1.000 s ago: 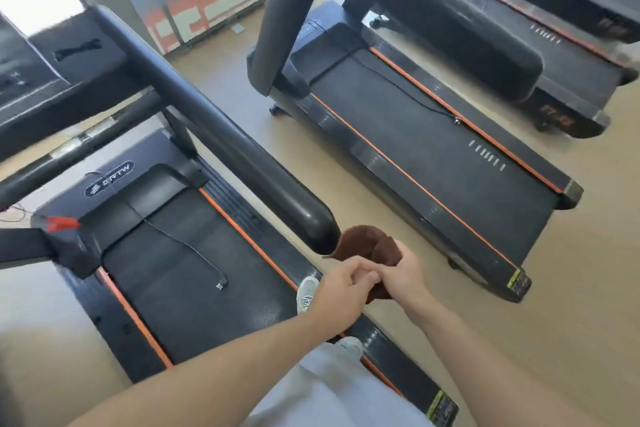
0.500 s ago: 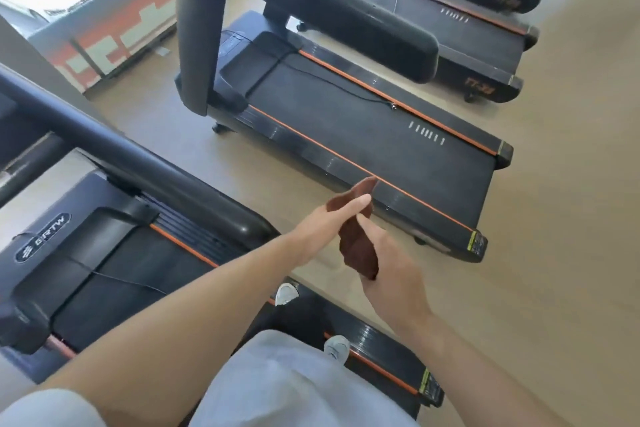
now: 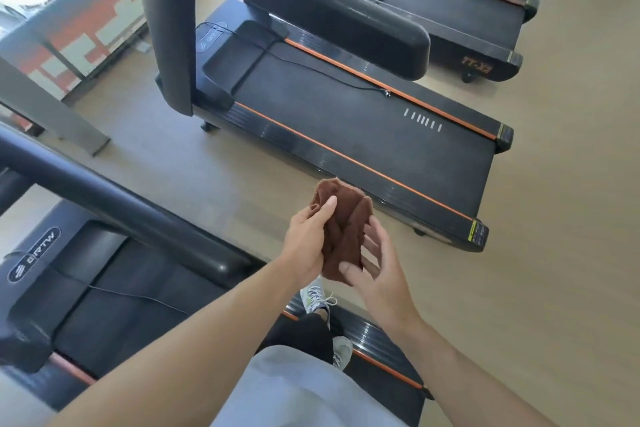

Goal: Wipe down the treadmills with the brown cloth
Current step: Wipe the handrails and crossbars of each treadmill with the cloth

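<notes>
You are standing on the near treadmill (image 3: 114,291), its handrail (image 3: 114,208) running across in front of you. The next treadmill (image 3: 363,135) is lying just beyond a strip of floor (image 3: 571,218), more machines behind it. Your left hand (image 3: 308,239) is gripping the brown cloth (image 3: 343,222), thumb pressing into its folds. Your right hand (image 3: 377,270) is cupping the cloth's lower edge, fingers spread and touching it. Cloth is bunched, held in mid-air above the gap between machines.
</notes>
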A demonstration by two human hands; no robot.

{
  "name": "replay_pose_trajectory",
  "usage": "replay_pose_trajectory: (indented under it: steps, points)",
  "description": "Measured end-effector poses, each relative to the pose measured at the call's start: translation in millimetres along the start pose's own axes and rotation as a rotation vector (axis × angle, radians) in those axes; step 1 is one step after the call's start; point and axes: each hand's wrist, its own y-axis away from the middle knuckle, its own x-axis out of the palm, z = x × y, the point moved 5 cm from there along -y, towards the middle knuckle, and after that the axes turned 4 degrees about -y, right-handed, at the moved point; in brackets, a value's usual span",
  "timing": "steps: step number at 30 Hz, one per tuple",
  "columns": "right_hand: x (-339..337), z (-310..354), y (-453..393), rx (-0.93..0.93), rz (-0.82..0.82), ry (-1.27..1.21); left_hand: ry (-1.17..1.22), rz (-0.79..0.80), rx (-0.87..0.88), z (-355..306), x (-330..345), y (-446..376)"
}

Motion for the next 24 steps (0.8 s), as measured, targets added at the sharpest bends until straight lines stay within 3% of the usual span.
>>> replay_pose_trajectory:
  steps: [2,9,15,19,24]
  points:
    - [-3,14,-18,0.021,-0.131,-0.076,0.032,0.043,-0.014,-8,2,-7]
    - [11,32,-84,0.072,-0.332,-0.147,-0.070,0.081,0.041,-36,-7,-41]
    - [16,45,-125,0.031,-0.386,-0.158,-0.352,-0.174,0.226,-64,-40,-83]
    - [6,51,-154,0.095,-0.493,-0.228,-0.337,-0.321,0.340,-80,-58,-106]
    - [6,57,-173,0.143,-0.510,-0.202,-0.260,-0.380,0.292,-88,-60,-118]
